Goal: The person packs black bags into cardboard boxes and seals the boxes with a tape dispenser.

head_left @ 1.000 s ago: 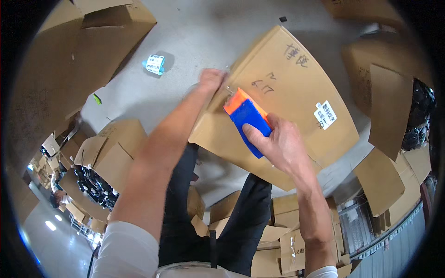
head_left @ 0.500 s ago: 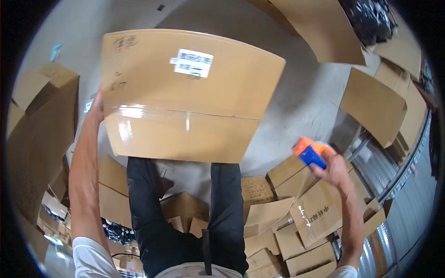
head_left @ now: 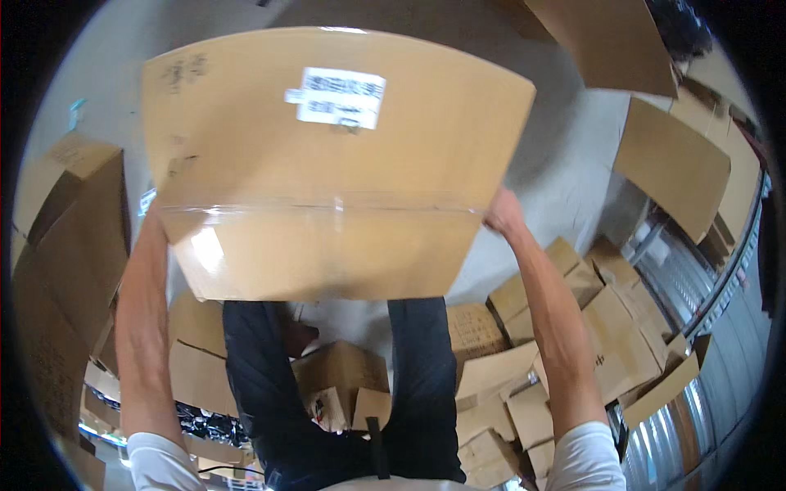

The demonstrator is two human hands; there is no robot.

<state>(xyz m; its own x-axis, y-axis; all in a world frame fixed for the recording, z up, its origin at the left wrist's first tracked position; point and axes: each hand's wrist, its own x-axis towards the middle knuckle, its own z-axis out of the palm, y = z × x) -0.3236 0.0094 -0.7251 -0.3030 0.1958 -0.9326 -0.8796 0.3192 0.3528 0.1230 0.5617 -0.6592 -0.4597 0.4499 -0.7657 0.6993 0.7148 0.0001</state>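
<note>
Right hand [head_left: 501, 214] now on box | smooth taped cardboard box [head_left: 327, 164]

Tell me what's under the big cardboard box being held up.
Under the cardboard box show the person's dark trousers and small cartons on the floor. The floor right behind the box is hidden.

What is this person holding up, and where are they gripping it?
A large taped cardboard box, lifted with both hands: the right hand grips its right side edge, the left hand its left side, mostly hidden behind it.
</note>
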